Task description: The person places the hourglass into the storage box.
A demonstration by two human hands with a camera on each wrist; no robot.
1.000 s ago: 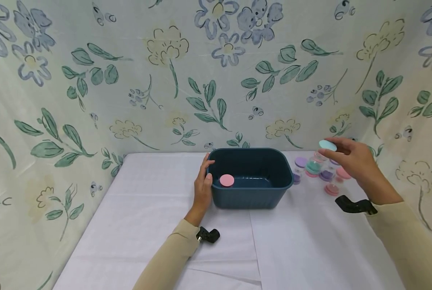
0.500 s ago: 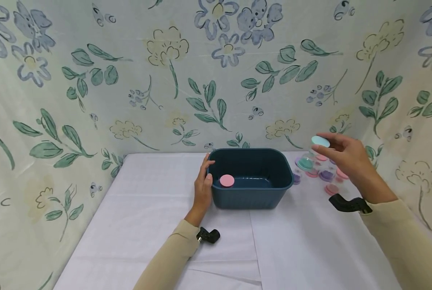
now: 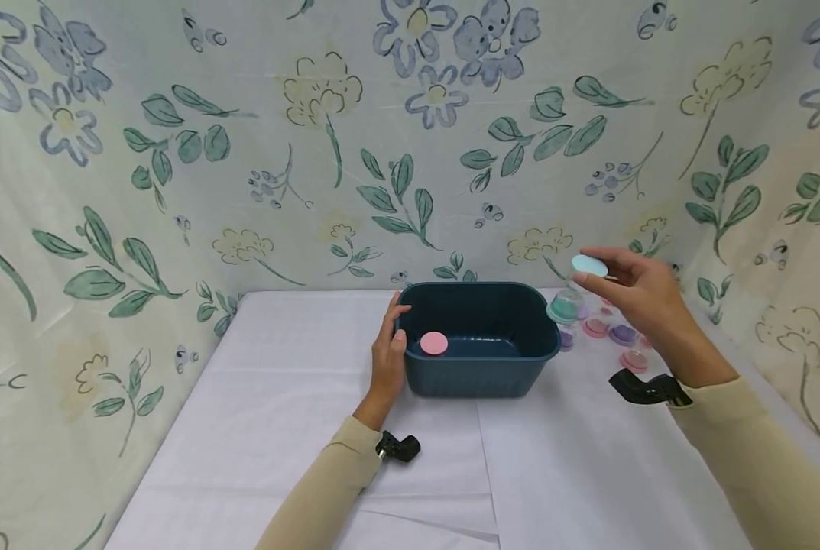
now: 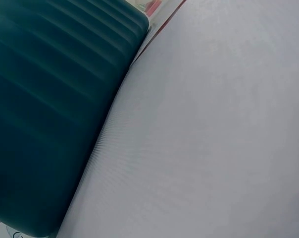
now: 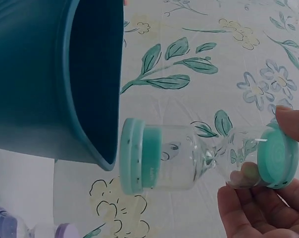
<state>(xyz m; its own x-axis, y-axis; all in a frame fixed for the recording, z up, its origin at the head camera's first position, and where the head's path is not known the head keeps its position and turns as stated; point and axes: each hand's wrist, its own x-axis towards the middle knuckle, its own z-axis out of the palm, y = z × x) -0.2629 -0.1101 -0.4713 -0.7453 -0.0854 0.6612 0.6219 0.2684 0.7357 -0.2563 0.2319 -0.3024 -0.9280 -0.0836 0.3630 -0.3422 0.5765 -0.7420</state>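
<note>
My right hand (image 3: 640, 294) grips a clear sand timer (image 5: 176, 153) by one teal end cap. In the head view the timer hangs upright beside the right rim of a dark teal plastic bin (image 3: 478, 378), its teal sand at the bottom. Fingers and thumb wrap the cap in the right wrist view, where the other cap is close to the bin's rim. My left hand (image 3: 387, 355) holds the bin's left rim, fingertips over the edge. Inside the bin at the left stands something with a round pink top (image 3: 433, 343); its lower part is hidden.
Several more sand timers with pink and purple caps stand right of the bin, among them a pink one (image 3: 633, 360) and a purple one (image 3: 622, 334), partly behind my right hand. A white cloth (image 3: 299, 428) covers the table. Floral fabric (image 3: 313, 191) hangs behind it.
My right hand has carried the teal sand timer leftward from above the other timers to the bin's right rim. The left hand and the bin have stayed in place.
</note>
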